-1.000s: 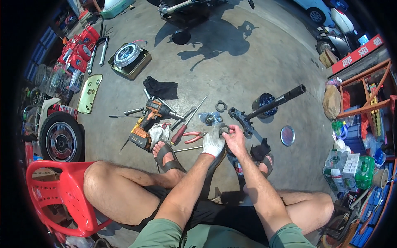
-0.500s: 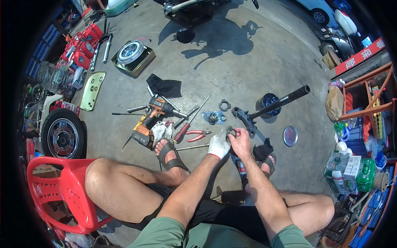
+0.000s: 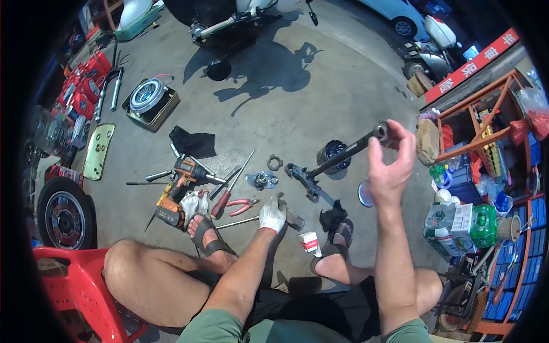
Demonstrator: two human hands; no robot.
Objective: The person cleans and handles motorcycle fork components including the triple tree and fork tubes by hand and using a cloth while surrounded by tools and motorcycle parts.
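Observation:
My right hand (image 3: 392, 168) is raised, thumb and fingers closed round a dark metal ring (image 3: 380, 131) at the upper end of a black steering stem (image 3: 349, 154). The stem leans up to the right from its clamp-like fork bracket (image 3: 304, 182) on the floor. Low between my feet, my left hand (image 3: 273, 216) wears a white knitted glove with dirty fingertips. Its fingers are curled together; whatever they may hold is hidden. A grey block-like piece (image 3: 294, 220) lies just right of it. Beyond the glove are a bearing on blue plastic (image 3: 263, 180) and a notched ring (image 3: 275, 162).
Left of my hands lie a cordless impact driver (image 3: 186, 177), a screwdriver (image 3: 220, 204) and red pliers (image 3: 243, 206). A dark tub (image 3: 334, 155) stands behind the stem. Near my right foot are a red-and-white box (image 3: 309, 242) and black cloth (image 3: 333, 215). An orange rack (image 3: 477, 117) stands right.
My right hand has left the gloved left hand and risen right to the stem's top, with the ring. The view has shifted right. A red-and-white box and grey piece now show between my feet.

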